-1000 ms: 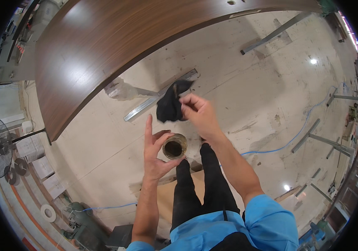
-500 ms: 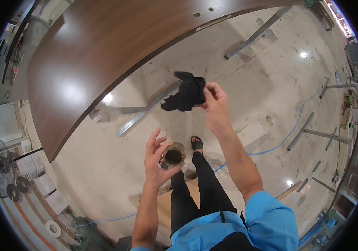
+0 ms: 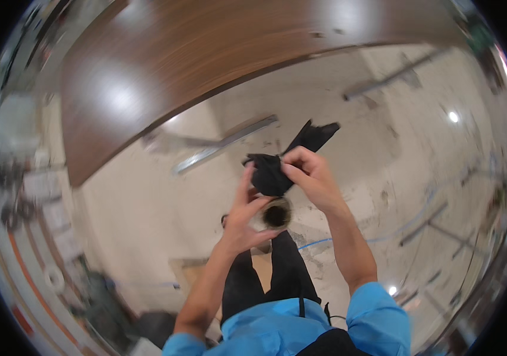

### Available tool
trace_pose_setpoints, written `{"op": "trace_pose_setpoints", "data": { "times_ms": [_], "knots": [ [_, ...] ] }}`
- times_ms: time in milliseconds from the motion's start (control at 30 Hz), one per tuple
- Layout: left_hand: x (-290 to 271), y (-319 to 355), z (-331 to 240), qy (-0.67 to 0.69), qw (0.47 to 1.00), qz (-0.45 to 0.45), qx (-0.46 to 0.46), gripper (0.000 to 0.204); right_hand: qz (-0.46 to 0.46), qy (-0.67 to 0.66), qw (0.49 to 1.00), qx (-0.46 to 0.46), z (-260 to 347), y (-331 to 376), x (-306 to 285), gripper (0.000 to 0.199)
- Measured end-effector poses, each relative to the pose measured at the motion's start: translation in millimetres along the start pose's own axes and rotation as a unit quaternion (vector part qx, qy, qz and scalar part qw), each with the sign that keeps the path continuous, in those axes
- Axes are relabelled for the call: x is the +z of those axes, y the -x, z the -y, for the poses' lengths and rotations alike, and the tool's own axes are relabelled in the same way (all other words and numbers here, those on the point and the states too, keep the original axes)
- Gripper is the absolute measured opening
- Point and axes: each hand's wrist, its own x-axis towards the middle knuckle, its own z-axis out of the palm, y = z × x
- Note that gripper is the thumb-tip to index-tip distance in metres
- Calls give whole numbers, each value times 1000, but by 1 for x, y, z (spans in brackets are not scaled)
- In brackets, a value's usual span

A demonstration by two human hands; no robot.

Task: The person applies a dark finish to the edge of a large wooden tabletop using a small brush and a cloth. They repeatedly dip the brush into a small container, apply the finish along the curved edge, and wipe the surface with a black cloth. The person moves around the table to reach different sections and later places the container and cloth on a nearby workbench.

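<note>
My left hand (image 3: 243, 222) is closed around a small round container (image 3: 289, 213) with pale, see-through-looking walls and dark contents, its open top facing up. Just beyond the container, a piece of black cloth (image 3: 270, 175) hangs bunched, with a loose end stretching off to the upper right. Thumb and fingers of my right hand (image 3: 313, 175) pinch this cloth near its middle. The fingertips of my left hand reach the cloth's left edge, seemingly touching it. Motion blur hides whether the cloth touches the container's rim.
A large brown wooden tabletop (image 3: 194, 65) spans the far side, its curved edge beyond my hands. Metal bars (image 3: 227, 144) lie or stand below it on the stained floor (image 3: 135, 237). A blue hose (image 3: 316, 243) runs rightward. White boxes (image 3: 58, 216) and a tape roll (image 3: 53, 279) are at left.
My right hand has brought the cloth nearer and down to the container, and the cloth has changed shape. My left hand has moved right and slightly farther away with the container. The view has shifted.
</note>
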Motion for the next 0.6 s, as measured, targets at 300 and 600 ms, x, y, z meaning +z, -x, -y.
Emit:
{"op": "trace_pose_setpoints", "data": {
  "times_ms": [300,600],
  "knots": [
    [-22,50,2,61,995,-60,-42,69,104,-48,988,104,1,-15,41,8],
    [-72,129,26,-42,983,-156,-91,71,-220,161,952,-139,-15,-113,86,15]
  ]
}}
